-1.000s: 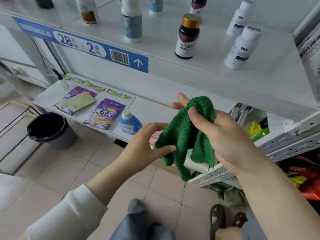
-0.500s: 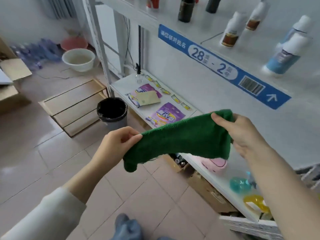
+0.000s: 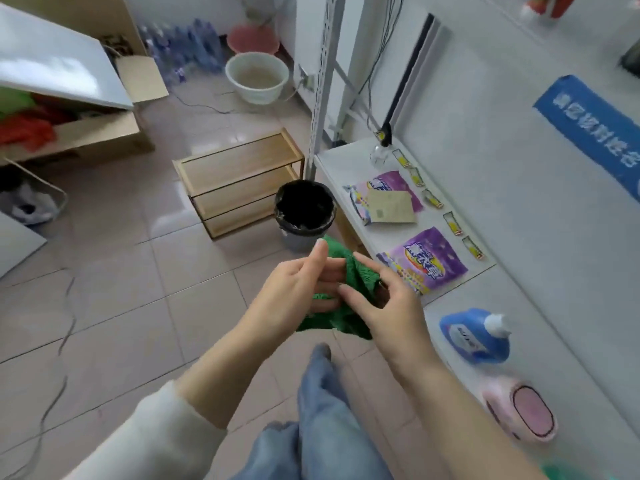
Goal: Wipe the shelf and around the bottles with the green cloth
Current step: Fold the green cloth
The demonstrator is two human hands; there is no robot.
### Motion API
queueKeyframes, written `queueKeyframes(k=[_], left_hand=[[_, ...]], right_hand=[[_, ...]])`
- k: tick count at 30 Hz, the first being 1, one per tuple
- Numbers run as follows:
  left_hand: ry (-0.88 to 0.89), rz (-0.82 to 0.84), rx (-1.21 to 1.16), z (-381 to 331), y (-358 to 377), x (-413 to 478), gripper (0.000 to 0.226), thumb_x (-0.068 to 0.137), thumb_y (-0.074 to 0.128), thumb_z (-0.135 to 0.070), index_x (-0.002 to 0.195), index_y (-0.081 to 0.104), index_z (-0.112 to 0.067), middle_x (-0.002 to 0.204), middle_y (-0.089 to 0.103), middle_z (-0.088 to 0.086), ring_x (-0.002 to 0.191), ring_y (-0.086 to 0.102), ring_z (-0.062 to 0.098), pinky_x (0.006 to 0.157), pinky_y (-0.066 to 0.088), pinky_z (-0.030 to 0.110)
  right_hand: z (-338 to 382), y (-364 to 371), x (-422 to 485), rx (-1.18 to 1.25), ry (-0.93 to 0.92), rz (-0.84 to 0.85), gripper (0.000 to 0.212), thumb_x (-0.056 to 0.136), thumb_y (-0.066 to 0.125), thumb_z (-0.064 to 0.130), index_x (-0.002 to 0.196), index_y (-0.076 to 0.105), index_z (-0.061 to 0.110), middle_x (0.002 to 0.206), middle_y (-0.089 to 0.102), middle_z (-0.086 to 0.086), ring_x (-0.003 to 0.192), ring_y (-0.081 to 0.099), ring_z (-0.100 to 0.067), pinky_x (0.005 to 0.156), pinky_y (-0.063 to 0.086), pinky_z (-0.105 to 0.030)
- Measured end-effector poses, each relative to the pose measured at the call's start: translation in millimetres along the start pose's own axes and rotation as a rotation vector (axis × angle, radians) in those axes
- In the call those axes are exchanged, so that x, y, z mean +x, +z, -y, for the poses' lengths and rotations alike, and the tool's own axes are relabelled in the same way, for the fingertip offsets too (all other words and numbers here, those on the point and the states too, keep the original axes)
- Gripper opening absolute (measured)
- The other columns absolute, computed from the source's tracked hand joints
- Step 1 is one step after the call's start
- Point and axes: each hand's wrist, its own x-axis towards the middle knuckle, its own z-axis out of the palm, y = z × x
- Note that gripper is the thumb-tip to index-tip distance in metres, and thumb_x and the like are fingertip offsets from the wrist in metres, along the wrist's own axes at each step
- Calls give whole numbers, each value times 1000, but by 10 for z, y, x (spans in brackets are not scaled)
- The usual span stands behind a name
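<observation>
The green cloth [image 3: 349,299] is bunched up between my two hands, above the floor and left of the low white shelf [image 3: 349,168]. My left hand [image 3: 294,289] holds it from the left, with the index finger pointing up. My right hand [image 3: 388,299] holds it from the right, fingers partly spread. Most of the cloth is hidden behind my hands. Only an edge of the upper bottle shelf, with its blue label [image 3: 588,133], shows at the right; its bottles are out of view.
On the low shelf lie two purple packets [image 3: 426,261], a blue bottle [image 3: 474,337] on its side and a pink container [image 3: 519,414]. A black bin [image 3: 304,213] and a wooden rack [image 3: 239,178] stand on the tiled floor, a basin [image 3: 258,76] and boxes farther back.
The cloth was stretched out flat between my hands; now it is gathered into a bunch with my hands close together. The view has swung left and down, away from the bottle shelf.
</observation>
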Motion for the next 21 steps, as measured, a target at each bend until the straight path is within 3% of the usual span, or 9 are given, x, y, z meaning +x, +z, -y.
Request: queueKeyframes(k=[2,4,6,8,10,12,15,19,21], left_hand=[[47,-17,101,-157,-248,278,43,95,34,-36,88,69,-12,79,72,3,71,70,12,65,58,21],[147,-121,232,-252,-490,595,29,93,43,-29,86,68,-16,75,68,1,71,67,13,65,57,22],[173,-174,437,-273,-678,922,18,88,54,-30,101,61,-21,93,64,-4,86,62,10,74,55,20],[49,-90,502,-272,-761,1216,44,79,58,-42,119,52,-25,115,58,-7,105,57,9,91,49,25],[-54,1,337,-345,-759,1470,47,78,58,-42,120,54,-20,118,62,-2,110,59,12,97,47,30],[-25,-12,168,-431,-777,1726,28,86,57,-25,112,59,-15,106,68,0,99,65,10,89,53,26],[30,-154,164,-485,-946,2099,7,87,59,-17,93,62,-18,89,69,-3,87,67,9,76,54,21],[38,-220,239,-522,-1182,2654,4,86,59,-18,85,59,-22,85,68,-4,85,65,8,69,54,17],[52,-294,261,-534,-1312,2970,5,86,59,-19,84,59,-24,83,67,-5,82,64,6,67,54,16]], right_hand=[[27,-15,364,-11,25,65,34,82,64,11,99,60,40,98,64,18,90,61,7,86,47,-11],[67,-52,729,65,96,154,31,86,59,9,94,64,38,100,68,6,97,64,-9,91,50,-26],[163,-100,1090,213,184,255,28,88,54,4,96,66,28,100,69,-4,97,64,-19,89,52,-31],[283,-131,1446,355,282,362,25,89,48,1,101,65,15,100,68,-10,94,64,-21,83,54,-28],[373,-148,1813,426,339,441,25,90,45,1,108,61,6,104,66,-15,97,62,-24,85,52,-31],[409,-127,2194,392,349,474,26,91,44,2,112,60,3,107,65,-17,100,61,-26,89,49,-34],[408,-57,2691,229,297,477,24,92,45,3,98,65,14,99,67,-13,93,62,-24,85,51,-32],[400,157,3384,29,214,448,26,92,49,5,90,66,25,92,69,-7,85,63,-15,73,52,-19],[409,324,3754,-13,186,415,26,91,51,6,89,66,27,92,68,-6,86,62,-13,76,50,-20]])
